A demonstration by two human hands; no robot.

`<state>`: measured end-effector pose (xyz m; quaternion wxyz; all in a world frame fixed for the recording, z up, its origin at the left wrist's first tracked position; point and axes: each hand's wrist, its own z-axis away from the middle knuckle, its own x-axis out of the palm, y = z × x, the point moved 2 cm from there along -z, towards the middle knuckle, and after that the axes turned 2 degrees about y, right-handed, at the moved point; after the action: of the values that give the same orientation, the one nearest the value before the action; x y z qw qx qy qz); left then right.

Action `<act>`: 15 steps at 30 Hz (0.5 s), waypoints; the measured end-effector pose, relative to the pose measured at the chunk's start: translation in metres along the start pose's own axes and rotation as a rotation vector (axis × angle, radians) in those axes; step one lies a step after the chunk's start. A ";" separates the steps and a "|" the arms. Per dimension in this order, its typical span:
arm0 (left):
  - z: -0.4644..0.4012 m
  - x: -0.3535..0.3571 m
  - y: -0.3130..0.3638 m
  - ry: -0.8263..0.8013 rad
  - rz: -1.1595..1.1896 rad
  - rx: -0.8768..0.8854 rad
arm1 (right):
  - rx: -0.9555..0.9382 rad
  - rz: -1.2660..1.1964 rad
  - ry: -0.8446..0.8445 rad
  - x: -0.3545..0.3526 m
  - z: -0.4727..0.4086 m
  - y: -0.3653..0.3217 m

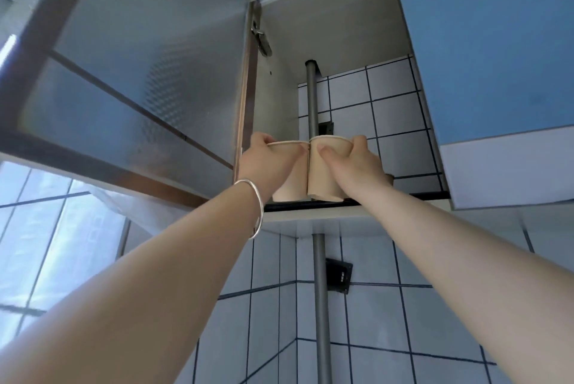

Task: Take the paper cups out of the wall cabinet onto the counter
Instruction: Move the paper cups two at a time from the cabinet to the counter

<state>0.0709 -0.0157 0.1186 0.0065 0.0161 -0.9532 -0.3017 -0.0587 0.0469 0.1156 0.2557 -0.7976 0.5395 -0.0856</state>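
Cups gripped at the front edge of the shelf, one per hand.

I see my left hand (pixel 264 157) wrapped around the left cup (pixel 287 171) and my right hand (pixel 351 163) wrapped around the right cup (pixel 323 169); both cups touch rim to rim just above the shelf (pixel 310 206), inside the open cabinet. Thin tapered beige paper with rolled rims: I judge a light squeeze and a straight lift clear of the shelf lip best, to avoid crushing.

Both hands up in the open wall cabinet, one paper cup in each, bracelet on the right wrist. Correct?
Not quite: the head view shows the bracelet on the left wrist. The rest holds: left hand and right hand each grip a paper cup in the open wall cabinet.
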 end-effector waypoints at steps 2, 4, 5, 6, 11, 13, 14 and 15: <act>0.019 -0.007 0.005 0.015 0.003 -0.018 | 0.049 -0.073 -0.001 -0.005 0.017 -0.002; 0.038 -0.013 0.005 0.031 0.024 -0.065 | 0.097 -0.242 -0.013 -0.006 0.037 -0.004; 0.047 -0.017 0.004 0.038 0.042 -0.095 | 0.126 -0.333 -0.017 -0.006 0.048 -0.006; 0.057 -0.021 0.002 0.039 0.068 -0.124 | 0.158 -0.411 -0.017 -0.004 0.060 -0.008; 0.115 -0.052 -0.011 0.064 0.249 -0.264 | 0.351 -0.596 -0.019 0.010 0.126 -0.011; 0.139 -0.070 -0.022 0.070 0.248 -0.308 | 0.399 -0.645 -0.045 0.017 0.157 -0.012; 0.149 -0.078 -0.028 0.067 0.239 -0.332 | 0.426 -0.679 -0.057 0.020 0.173 -0.013; 0.160 -0.087 -0.032 0.062 0.232 -0.352 | 0.450 -0.713 -0.067 0.023 0.189 -0.016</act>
<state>0.1550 0.0528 -0.0309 0.0732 -0.0858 -0.8805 -0.4604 0.0414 0.0904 -0.0413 0.3953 -0.8609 0.1891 -0.2585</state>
